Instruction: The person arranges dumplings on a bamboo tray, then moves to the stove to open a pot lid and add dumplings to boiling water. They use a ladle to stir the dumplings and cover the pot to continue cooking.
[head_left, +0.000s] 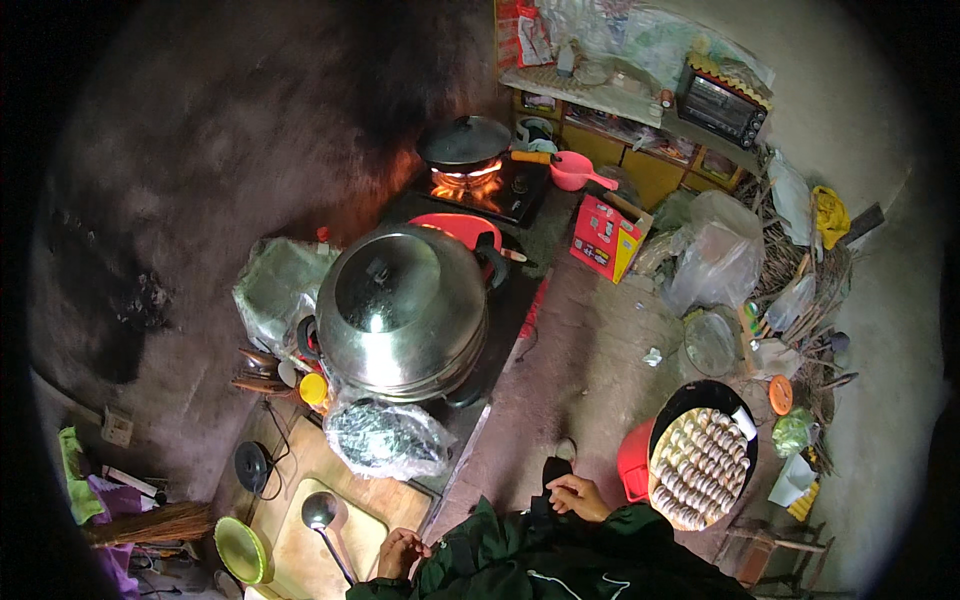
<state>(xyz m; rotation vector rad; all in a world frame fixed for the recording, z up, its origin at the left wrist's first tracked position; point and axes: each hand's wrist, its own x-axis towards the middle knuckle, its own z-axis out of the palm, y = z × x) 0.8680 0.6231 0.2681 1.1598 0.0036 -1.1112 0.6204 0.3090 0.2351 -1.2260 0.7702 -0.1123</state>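
Observation:
My left hand (403, 553) is loosely curled with nothing visible in it, at the edge of a pale cutting board (300, 525). Left of it a metal ladle (319, 511) lies bowl-end on the board, its handle running towards me. My right hand (579, 498) hangs in front of my body, fingers bent and slightly apart, seemingly holding nothing. To its right, a round tray of dumplings in rows (701, 469) rests on a red tub or pot (634, 459) with a dark rim. A large lidded metal steamer (401, 315) stands on the dark counter ahead of me.
Flames burn under a lidded wok (463, 142) on the gas stove (517, 187). A pink dipper (574, 172) and red basin (457, 225) are close by. A plastic-wrapped bundle (386, 439) sits before the steamer. A red carton (607, 236), plastic bags (716, 247) and stacked twigs (795, 277) line the right.

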